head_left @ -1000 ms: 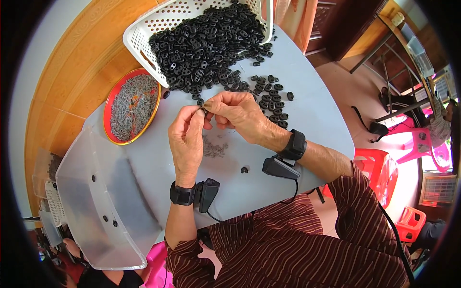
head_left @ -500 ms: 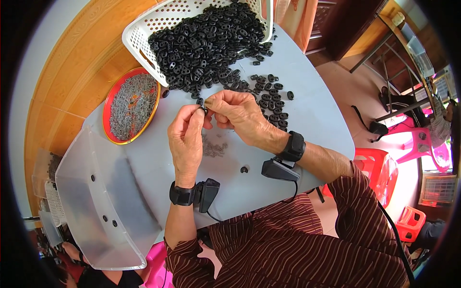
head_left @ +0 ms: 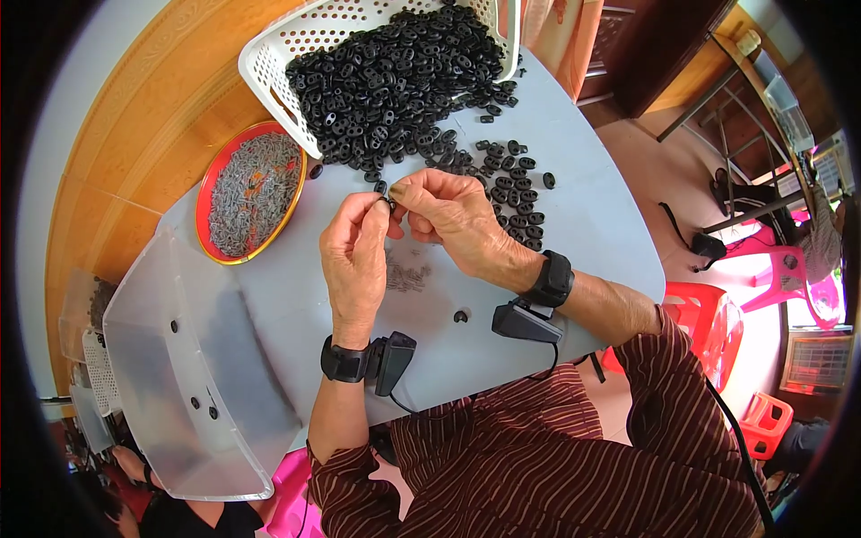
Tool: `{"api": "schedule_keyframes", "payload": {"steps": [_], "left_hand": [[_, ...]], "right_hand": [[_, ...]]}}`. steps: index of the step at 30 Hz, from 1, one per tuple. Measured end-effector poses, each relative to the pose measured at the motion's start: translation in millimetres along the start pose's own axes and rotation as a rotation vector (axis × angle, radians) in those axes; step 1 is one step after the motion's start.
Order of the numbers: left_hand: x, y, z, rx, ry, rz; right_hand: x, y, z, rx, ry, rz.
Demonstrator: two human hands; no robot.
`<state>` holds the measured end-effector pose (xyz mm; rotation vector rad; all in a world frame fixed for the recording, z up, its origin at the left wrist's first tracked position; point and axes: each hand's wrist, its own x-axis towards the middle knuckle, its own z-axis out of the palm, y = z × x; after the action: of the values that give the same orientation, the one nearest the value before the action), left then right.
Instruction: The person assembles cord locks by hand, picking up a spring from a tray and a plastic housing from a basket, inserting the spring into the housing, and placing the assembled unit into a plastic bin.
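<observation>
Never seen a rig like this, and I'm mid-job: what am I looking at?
No robot here: a person's bare hands, seen from above by a head-worn fisheye camera, which bends straight edges. The left hand pinches a small black piece; the right hand meets it, but whether it holds something too is hidden. Black straps circle both wrists. On the pale table lie loose black pieces, spilling from a white basket, and small grey pieces. A red bowl at left holds more.

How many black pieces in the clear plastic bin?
3 visible: upper black piece alone, middle black piece and lower black piece close together below it; others may be hidden.
</observation>
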<state>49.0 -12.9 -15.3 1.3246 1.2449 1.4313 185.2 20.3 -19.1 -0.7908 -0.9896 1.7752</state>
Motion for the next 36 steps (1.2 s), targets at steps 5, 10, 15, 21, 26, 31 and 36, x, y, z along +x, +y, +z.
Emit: {"api": "schedule_keyframes", "payload": {"steps": [5,10,15,21,26,31,36], "left_hand": [[-0.2,-0.6,-2.4,0.019,-0.005,-0.003],[-0.9,-0.5,-2.1,0.046,-0.028,-0.056],[-2.6,-6.8,1.0,0.002,0.006,-0.037],[-4.0,-7.2,3.9,-0.005,0.058,-0.012],[-3.5,-4.1,5.1,0.007,0.043,-0.021],[-2.6,-11.5,-0.6,-0.049,0.020,-0.047],[-1.9,-9.9,3.8,-0.070,0.019,-0.024]], "right_hand": [[3.6,3.4,0.9,-0.040,0.014,0.002],[2.5,-2.2,-0.1,-0.023,0.018,-0.006],[2.3,1.3,-1.0,-0.032,0.007,-0.023],[3.3,4.9,4.0,-0.042,0.020,-0.055],[6.5,-0.1,-5.2,-0.164,-0.024,-0.051],[6.1,-1.4,-8.4,-0.223,-0.046,-0.065],[2.0,-6.4,-2.2,-0.246,-0.043,-0.083]]}}
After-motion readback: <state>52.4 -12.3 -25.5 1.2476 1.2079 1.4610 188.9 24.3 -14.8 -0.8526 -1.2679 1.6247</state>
